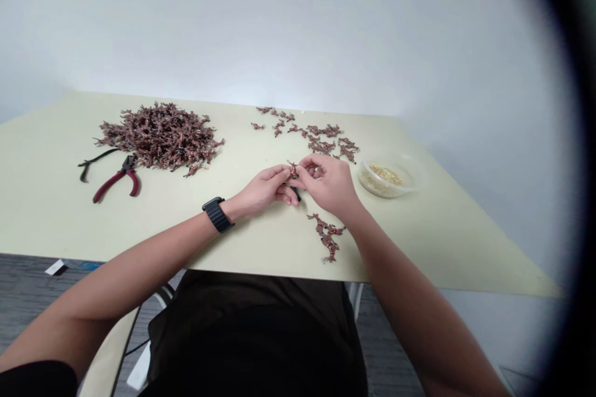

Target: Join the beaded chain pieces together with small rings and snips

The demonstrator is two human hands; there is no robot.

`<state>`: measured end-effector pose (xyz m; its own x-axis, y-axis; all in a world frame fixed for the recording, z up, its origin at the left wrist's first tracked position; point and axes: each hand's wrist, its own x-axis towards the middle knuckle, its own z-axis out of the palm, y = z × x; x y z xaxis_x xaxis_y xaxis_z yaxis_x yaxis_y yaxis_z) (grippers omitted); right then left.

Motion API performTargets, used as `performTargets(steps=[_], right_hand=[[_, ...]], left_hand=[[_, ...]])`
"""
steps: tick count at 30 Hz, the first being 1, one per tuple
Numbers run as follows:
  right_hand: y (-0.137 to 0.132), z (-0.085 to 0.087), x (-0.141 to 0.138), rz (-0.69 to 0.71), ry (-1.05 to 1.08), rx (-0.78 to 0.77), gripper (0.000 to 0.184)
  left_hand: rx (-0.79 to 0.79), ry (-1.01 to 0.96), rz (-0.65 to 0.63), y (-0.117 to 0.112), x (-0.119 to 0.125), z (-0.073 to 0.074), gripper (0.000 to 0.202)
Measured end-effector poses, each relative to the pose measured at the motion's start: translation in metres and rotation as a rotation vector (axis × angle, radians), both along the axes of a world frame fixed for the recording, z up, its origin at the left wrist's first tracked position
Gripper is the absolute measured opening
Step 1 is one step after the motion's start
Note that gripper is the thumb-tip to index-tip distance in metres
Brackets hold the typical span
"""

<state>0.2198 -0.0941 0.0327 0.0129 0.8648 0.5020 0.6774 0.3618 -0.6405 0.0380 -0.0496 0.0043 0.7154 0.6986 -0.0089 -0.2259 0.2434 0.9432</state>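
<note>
As both hands meet over the middle of the table (261,245), the head view shows the left hand (266,189) pinching a small brown piece (293,170) between thumb and forefinger, its other fingers loosely curled below. The right hand (328,181) is drawn narrow too, thumb and fingertips closed on the same piece from the right; whether they also grip something tinier, I cannot tell. Something black (297,193) shows just below the fingers, mostly hidden.

Toward the table's right edge stands 1 clear round tub (410,175), upright and without a lid, with small gold-coloured bits (385,175) inside, too fine to make out singly.

A large heap of brown pieces (161,136) lies toward the far left corner. At its near side rest 1 pair of red-handled pliers (127,166) and 1 black tool (99,157). Loose brown pieces (321,146) are scattered along the far edge and toward the tub, and a small cluster (329,237) lies near the front edge, beside the right wrist.
</note>
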Motion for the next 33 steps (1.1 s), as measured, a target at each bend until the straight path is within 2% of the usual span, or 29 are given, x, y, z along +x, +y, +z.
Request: performTargets(steps=[13, 15, 17, 22, 25, 30, 33], right_hand=[[0.002, -0.003, 0.002, 0.031, -0.048, 0.02, 0.013], [0.001, -0.003, 0.001, 0.027, -0.089, 0.048, 0.013], [0.001, -0.004, -0.002, 0.008, -0.092, 0.043, 0.013], [-0.001, -0.005, -0.01, -0.041, 0.188, -0.152, 0.012], [0.003, -0.008, -0.01, -0.001, 0.387, -0.278, 0.009], [0.01, -0.009, -0.003, 0.148, 0.718, -0.494, 0.017], [0.012, -0.008, 0.002, 0.197, 0.7, -0.508, 0.025]], left_hand=[[0.059, 0.013, -0.021, -0.001, 0.001, 0.0, 0.032], [0.107, 0.041, -0.02, -0.003, 0.001, 0.0, 0.034], [0.231, 0.104, 0.018, -0.005, 0.001, 0.0, 0.037], [0.742, 0.358, 0.242, -0.01, -0.001, -0.001, 0.034], [0.913, 0.454, 0.271, -0.01, -0.005, -0.001, 0.03], [1.004, 0.512, 0.27, -0.007, -0.008, 0.001, 0.03], [0.91, 0.441, 0.253, -0.006, -0.007, 0.002, 0.028]])
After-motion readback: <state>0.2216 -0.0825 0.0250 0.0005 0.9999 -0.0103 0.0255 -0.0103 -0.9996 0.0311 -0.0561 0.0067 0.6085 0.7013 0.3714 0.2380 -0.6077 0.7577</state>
